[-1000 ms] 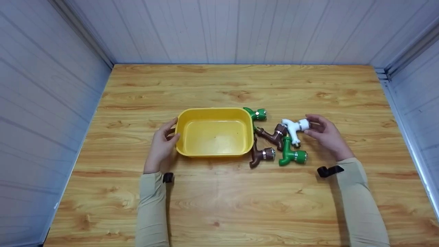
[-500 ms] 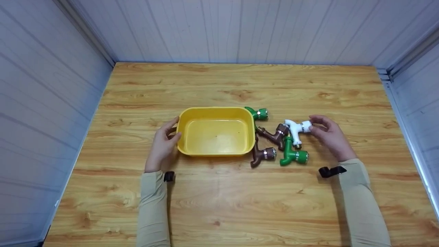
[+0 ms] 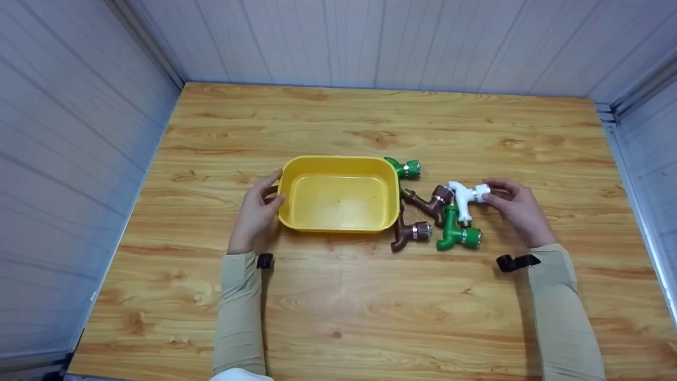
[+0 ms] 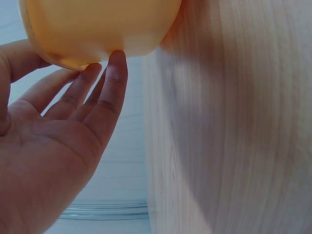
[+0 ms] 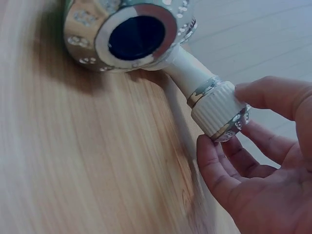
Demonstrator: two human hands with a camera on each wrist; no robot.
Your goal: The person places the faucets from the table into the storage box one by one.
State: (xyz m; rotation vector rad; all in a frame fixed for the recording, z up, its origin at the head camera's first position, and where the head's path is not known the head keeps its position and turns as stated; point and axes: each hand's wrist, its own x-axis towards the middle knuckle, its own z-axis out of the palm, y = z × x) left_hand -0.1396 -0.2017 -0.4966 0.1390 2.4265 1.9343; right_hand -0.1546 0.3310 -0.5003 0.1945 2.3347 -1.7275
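A yellow plastic basin (image 3: 338, 203) stands on the table, nothing lying in it. At its left end my left hand (image 3: 256, 211) holds it, the thumb at the rim and fingertips against the outer wall (image 4: 102, 29). My right hand (image 3: 518, 211) pinches the ribbed knob of a white tap (image 3: 464, 200) between thumb and fingers; the right wrist view shows this knob (image 5: 219, 109) closely. Beside the white tap lie a green tap (image 3: 452, 233) and a brown tap (image 3: 431, 203). Another brown tap (image 3: 404, 233) and a second green tap (image 3: 407, 169) are partly hidden by the basin.
The wood-grain table (image 3: 338, 296) meets a pale panelled wall (image 3: 349, 42) at the back, with more panels on the left and right. Something white (image 3: 240, 374) shows at the bottom edge, over the left sleeve.
The head view has shifted slightly, and a white thing has come in at the bottom edge. The white tap has moved a little right with my right hand. My left hand stays on the basin.
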